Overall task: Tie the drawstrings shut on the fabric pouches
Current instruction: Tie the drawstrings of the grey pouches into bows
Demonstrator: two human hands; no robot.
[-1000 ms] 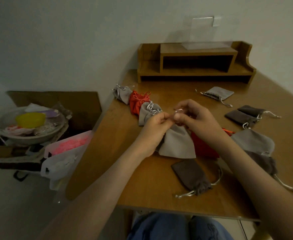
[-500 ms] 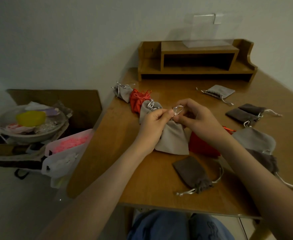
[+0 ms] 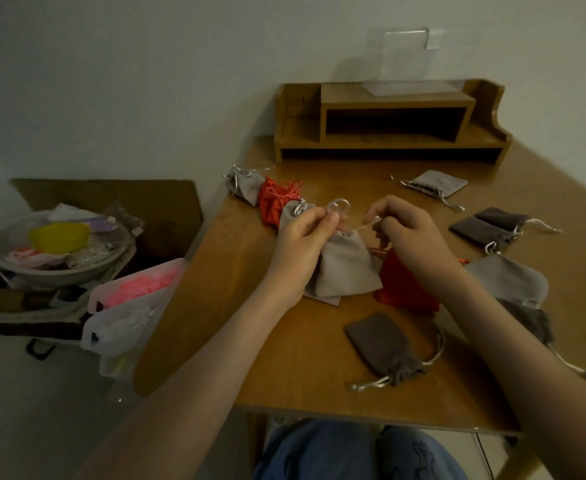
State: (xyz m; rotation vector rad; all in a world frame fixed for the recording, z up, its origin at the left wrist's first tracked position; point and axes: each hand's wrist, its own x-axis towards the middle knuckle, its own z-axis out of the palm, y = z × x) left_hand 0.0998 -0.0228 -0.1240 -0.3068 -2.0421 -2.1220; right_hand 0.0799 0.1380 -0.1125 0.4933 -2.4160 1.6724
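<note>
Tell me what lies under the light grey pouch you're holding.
Under the light grey pouch a pale flat edge peeks out at its lower left; the rest is covered. A red pouch lies beside it.

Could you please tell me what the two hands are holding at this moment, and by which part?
The light grey pouch, by its silver drawstring: left hand pinches a loop, right hand pulls the other strand.

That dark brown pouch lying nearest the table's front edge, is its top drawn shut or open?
Drawn shut. The dark brown pouch has its neck bunched into tight gathers, with the silver drawstring trailing out. Whether it is knotted, I cannot tell.
</note>
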